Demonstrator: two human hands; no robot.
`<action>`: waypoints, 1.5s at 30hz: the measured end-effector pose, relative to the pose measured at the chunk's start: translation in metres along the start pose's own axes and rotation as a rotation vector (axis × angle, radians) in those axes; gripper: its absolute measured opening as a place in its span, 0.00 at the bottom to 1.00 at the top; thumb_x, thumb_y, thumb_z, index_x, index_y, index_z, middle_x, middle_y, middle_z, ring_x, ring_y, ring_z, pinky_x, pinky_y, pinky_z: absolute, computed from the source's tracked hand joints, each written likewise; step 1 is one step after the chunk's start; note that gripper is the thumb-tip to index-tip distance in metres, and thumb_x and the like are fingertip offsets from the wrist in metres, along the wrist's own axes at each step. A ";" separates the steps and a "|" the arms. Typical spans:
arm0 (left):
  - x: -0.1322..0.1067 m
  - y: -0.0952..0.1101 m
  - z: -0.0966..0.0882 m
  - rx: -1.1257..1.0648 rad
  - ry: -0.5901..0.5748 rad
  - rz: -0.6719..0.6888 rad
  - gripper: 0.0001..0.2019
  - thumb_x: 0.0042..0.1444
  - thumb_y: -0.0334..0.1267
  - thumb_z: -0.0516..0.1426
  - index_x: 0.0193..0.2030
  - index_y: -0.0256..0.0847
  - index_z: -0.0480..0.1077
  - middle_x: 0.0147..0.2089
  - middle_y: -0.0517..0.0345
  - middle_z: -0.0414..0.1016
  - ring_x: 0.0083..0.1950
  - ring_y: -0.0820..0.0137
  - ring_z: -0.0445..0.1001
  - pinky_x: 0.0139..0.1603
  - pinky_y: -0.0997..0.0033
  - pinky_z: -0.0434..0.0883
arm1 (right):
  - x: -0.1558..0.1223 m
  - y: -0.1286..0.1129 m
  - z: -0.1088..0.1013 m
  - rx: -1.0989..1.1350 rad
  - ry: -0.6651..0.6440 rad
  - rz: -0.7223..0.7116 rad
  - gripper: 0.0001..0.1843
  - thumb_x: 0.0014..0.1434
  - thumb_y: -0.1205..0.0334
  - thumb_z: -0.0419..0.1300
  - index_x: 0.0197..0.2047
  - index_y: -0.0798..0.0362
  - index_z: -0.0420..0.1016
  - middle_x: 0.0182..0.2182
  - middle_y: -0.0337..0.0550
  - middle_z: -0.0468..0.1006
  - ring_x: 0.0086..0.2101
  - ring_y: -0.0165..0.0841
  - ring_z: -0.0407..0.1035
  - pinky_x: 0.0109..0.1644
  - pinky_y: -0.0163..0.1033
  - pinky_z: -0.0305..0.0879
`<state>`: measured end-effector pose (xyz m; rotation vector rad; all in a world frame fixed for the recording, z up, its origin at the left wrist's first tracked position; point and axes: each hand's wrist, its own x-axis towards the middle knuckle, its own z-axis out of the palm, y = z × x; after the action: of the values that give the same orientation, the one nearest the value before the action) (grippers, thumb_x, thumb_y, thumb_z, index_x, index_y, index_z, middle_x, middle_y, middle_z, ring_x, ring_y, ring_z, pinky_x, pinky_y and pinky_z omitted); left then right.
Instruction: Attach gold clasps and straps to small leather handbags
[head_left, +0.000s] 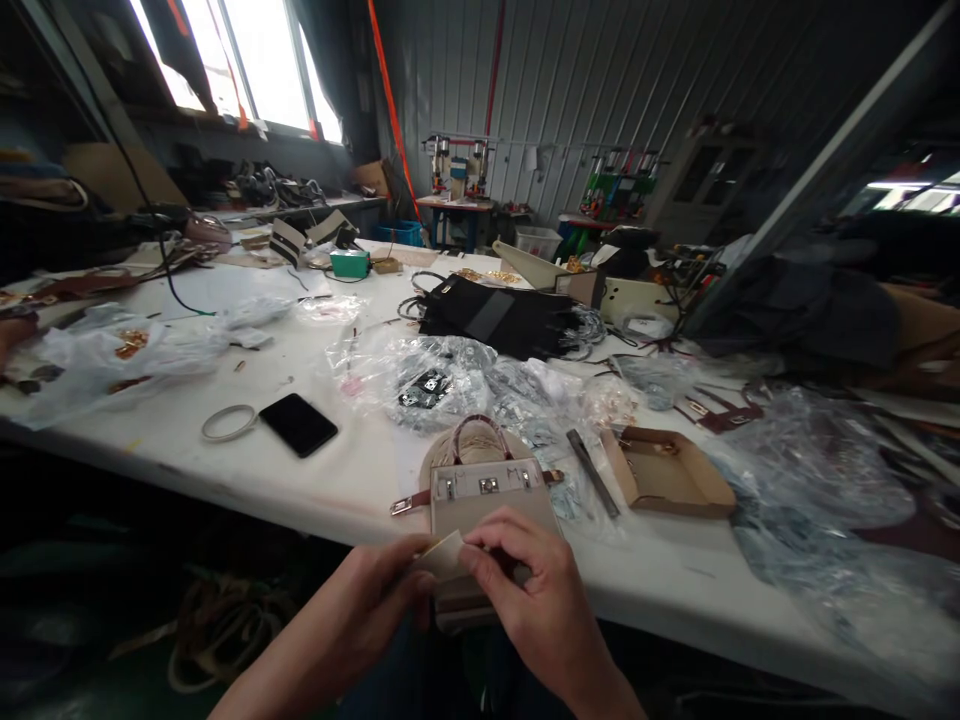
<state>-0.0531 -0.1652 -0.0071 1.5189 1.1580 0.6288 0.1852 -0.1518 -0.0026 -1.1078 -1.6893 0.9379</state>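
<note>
Left hand [386, 582] and right hand [525, 572] both pinch pale piece [445, 558], fingertips closed; bag [487, 502] just beyond, handle [480, 418] pointing away, right nearer.

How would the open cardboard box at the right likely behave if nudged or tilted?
The cardboard box would probably feel light, being shallow and thin-walled with few small pieces inside. Its low, wide shape suggests sliding rather than tipping. With its top open, those pieces could spill if tilted.

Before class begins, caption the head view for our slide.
Left hand and right hand pinch a small cream flat piece near a beige metal-fitted handbag.
</note>
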 end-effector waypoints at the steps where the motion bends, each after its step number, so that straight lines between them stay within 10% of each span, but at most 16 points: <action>1: 0.002 0.001 0.001 -0.013 -0.011 -0.002 0.22 0.75 0.56 0.56 0.38 0.44 0.80 0.32 0.54 0.82 0.28 0.67 0.70 0.27 0.71 0.60 | 0.000 0.001 0.000 -0.012 0.022 -0.010 0.11 0.75 0.57 0.67 0.41 0.50 0.88 0.38 0.43 0.83 0.34 0.33 0.75 0.38 0.37 0.68; 8: 0.025 0.008 0.011 -0.072 0.140 -0.110 0.31 0.66 0.70 0.60 0.25 0.44 0.68 0.17 0.62 0.63 0.19 0.70 0.59 0.22 0.70 0.52 | -0.010 0.014 0.007 -0.094 0.225 0.004 0.14 0.77 0.53 0.64 0.41 0.50 0.85 0.35 0.43 0.83 0.36 0.35 0.78 0.41 0.36 0.71; 17: 0.068 0.029 0.006 0.069 -0.041 -0.063 0.26 0.71 0.58 0.54 0.27 0.43 0.70 0.19 0.60 0.68 0.22 0.69 0.64 0.26 0.69 0.57 | 0.008 0.055 0.000 -0.330 0.448 -0.079 0.14 0.76 0.53 0.65 0.40 0.51 0.85 0.35 0.45 0.85 0.35 0.38 0.78 0.42 0.39 0.72; 29: 0.083 0.024 0.022 0.470 0.259 0.058 0.22 0.69 0.50 0.59 0.25 0.42 0.69 0.24 0.58 0.69 0.29 0.67 0.62 0.35 0.61 0.52 | 0.013 0.076 -0.002 -0.278 0.533 -0.022 0.16 0.77 0.50 0.65 0.40 0.50 0.86 0.37 0.44 0.86 0.37 0.38 0.80 0.44 0.38 0.74; 35: 0.098 0.024 0.007 0.262 0.148 0.030 0.19 0.66 0.52 0.60 0.30 0.41 0.77 0.30 0.56 0.76 0.35 0.64 0.71 0.36 0.64 0.59 | 0.025 0.076 0.000 -0.340 0.533 0.011 0.17 0.75 0.49 0.66 0.38 0.51 0.86 0.32 0.44 0.85 0.31 0.37 0.77 0.39 0.38 0.70; 45: 0.129 0.020 -0.015 0.434 0.128 -0.110 0.20 0.58 0.52 0.61 0.22 0.42 0.68 0.21 0.61 0.62 0.27 0.69 0.59 0.30 0.63 0.52 | 0.034 0.082 0.008 -0.468 0.491 -0.037 0.15 0.75 0.56 0.64 0.37 0.52 0.85 0.31 0.45 0.83 0.31 0.37 0.76 0.39 0.41 0.69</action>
<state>-0.0096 -0.0411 -0.0078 1.7785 1.5378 0.4204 0.1928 -0.0952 -0.0709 -1.4622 -1.5343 0.2058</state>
